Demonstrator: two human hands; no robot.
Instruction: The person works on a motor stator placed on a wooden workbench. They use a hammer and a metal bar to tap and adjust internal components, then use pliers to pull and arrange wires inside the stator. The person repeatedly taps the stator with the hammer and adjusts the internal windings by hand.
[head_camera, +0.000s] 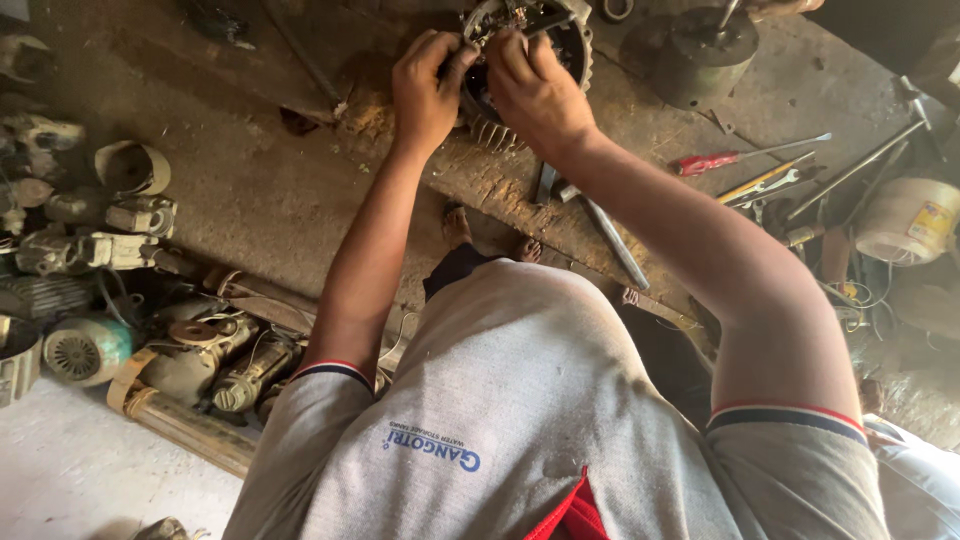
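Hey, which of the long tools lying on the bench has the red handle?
The screwdriver right of the right hand; the other long tools beside it show no red.

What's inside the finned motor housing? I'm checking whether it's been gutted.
Both hands cover most of the motor housing. Only a dark hollow shows; its contents are hidden.

My hands (437, 92) cover much of the finned motor (545, 45); its top is cut off at the far edge; I cannot make out its wiring.
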